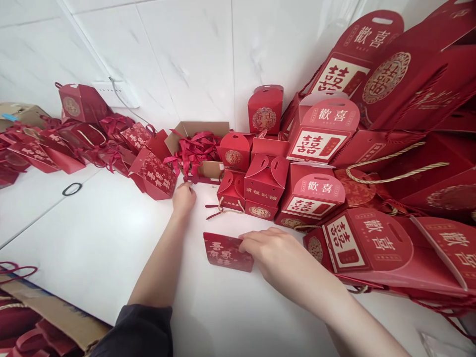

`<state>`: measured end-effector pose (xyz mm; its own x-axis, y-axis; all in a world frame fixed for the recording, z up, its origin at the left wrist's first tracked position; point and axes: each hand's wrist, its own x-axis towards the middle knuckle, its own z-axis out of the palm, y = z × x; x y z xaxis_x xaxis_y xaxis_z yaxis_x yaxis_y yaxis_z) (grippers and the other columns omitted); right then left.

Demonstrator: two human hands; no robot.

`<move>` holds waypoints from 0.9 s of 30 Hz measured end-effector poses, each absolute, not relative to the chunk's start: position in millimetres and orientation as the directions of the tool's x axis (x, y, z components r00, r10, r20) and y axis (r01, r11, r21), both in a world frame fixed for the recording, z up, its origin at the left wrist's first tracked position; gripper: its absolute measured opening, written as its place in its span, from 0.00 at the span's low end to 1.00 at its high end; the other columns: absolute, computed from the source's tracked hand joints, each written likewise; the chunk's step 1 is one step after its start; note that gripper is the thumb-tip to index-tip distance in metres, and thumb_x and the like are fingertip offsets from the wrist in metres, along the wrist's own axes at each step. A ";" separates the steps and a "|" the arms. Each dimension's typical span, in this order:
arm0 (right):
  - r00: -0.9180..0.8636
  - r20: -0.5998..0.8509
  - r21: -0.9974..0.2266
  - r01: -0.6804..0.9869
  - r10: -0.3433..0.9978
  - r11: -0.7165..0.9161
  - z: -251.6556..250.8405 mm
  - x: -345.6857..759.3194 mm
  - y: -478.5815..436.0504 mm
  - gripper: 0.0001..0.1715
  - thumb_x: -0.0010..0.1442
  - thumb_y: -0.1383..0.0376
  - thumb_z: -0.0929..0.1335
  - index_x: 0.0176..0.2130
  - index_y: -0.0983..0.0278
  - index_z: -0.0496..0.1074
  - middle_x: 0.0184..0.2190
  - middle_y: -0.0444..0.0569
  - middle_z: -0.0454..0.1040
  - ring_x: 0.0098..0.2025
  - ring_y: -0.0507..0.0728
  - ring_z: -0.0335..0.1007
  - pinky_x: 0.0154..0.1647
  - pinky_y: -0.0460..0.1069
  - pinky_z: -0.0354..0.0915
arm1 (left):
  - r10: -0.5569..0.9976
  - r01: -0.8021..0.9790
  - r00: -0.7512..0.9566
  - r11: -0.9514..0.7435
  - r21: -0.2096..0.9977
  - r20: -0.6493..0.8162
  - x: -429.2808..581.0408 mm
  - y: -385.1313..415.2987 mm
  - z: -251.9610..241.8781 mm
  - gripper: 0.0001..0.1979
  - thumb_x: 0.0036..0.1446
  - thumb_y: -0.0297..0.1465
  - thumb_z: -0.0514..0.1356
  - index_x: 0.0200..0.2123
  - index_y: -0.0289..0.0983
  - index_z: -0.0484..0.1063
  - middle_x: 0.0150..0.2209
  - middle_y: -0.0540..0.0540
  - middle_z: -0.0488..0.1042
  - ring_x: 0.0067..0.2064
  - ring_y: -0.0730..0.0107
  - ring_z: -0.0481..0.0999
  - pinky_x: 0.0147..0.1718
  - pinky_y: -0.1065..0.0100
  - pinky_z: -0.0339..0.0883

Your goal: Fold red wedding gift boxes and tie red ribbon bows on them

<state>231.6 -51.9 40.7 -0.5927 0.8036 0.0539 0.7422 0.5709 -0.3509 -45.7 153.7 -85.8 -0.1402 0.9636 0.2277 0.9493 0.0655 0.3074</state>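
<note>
My right hand (pixel 273 250) is closed on the right edge of a small red gift box (pixel 225 253) with pale lettering, low over the white table; its sides look pressed fairly flat. My left hand (pixel 185 199) reaches to the front of an open cardboard box (pixel 204 128) filled with red ribbons (pixel 199 148). Its fingers are bent together by a dark red strip at that box's lower edge. What they grip, if anything, is too small to make out. Another lettered gift box (pixel 156 176) stands just left of this hand.
Several red gift boxes (pixel 266 181) are stacked right of the ribbons, with larger handled boxes (pixel 316 131) piled along the right. More red boxes (pixel 44 148) line the wall at left. A black loop (pixel 72 189) lies on the table (pixel 111 218). A cardboard carton (pixel 55 310) sits at lower left.
</note>
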 end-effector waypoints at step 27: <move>-0.595 0.060 -0.317 0.750 0.802 0.580 42.0 231.2 -51.4 0.14 0.57 0.81 0.63 0.33 0.64 0.69 0.33 0.43 0.75 0.32 0.55 0.69 0.36 0.50 0.56 | 0.908 0.960 0.051 -0.159 0.230 0.415 -50.3 177.1 -79.2 0.17 0.60 0.27 0.51 0.46 0.37 0.77 0.50 0.39 0.70 0.54 0.54 0.69 0.52 0.60 0.65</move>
